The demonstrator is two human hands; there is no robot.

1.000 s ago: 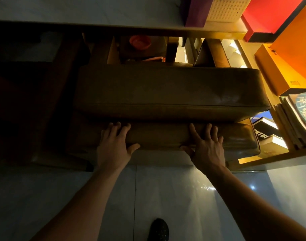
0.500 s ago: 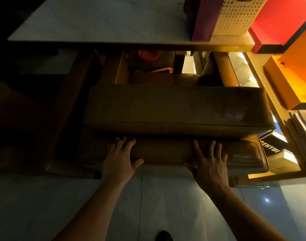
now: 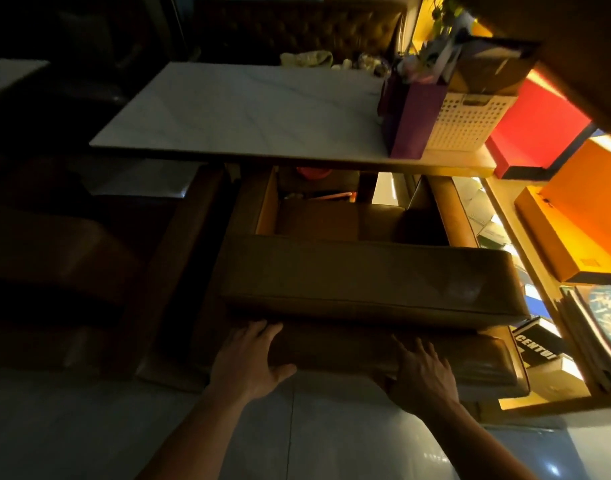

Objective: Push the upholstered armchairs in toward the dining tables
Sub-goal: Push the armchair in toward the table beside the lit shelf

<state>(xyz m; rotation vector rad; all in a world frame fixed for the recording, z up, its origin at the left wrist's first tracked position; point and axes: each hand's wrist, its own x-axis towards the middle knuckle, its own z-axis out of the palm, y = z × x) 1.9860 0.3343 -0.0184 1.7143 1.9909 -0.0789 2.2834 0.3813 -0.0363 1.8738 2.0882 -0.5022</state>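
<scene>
Head view: brown upholstered armchair (image 3: 366,271), front now tucked under the white marble desk (image 3: 248,109) where earlier it stood shorter of the edge; left hand (image 3: 245,362) and right hand (image 3: 422,375) flat, fingers spread, pressing its lower back pad; push judged nearly complete.

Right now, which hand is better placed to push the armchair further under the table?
Neither alone. The left hand and right hand both lie flat on the armchair back, either side of its middle.
</scene>
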